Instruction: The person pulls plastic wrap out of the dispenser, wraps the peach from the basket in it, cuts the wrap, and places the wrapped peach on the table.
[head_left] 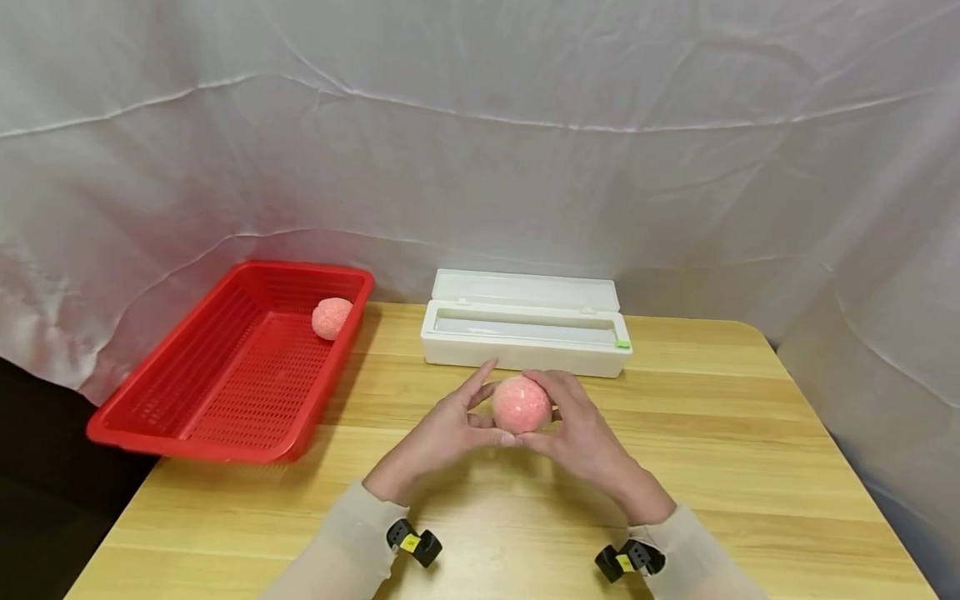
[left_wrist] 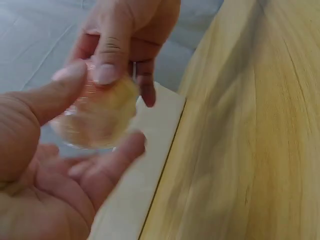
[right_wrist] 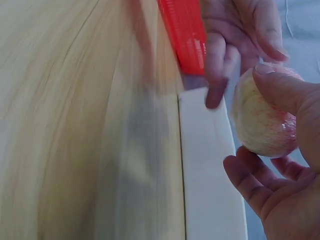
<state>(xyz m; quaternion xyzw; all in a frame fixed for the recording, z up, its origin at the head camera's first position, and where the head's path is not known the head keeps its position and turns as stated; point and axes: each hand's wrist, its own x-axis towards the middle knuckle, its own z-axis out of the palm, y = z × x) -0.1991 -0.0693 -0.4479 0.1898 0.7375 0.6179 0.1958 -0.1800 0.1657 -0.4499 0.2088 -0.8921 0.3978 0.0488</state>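
A round pink-and-yellow apple (head_left: 521, 406), wrapped in shiny clear film, is held up above the table in front of me. My right hand (head_left: 588, 429) grips it from the right, thumb on the near side and fingers curled around the rest. My left hand (head_left: 448, 429) is close on the other side, with its thumb at the film and its fingers spread away from the fruit. In the left wrist view the wrapped apple (left_wrist: 100, 117) sits between both thumbs, and its film catches the light.
Behind the hands stands a long white cling film box (head_left: 525, 354) with its lid up and a small green piece at its right end. At the left, a red plastic basket (head_left: 300, 429) holds another pink round fruit (head_left: 331, 318). A pale curtain (head_left: 480, 167) hangs behind the wooden table (head_left: 750, 467).
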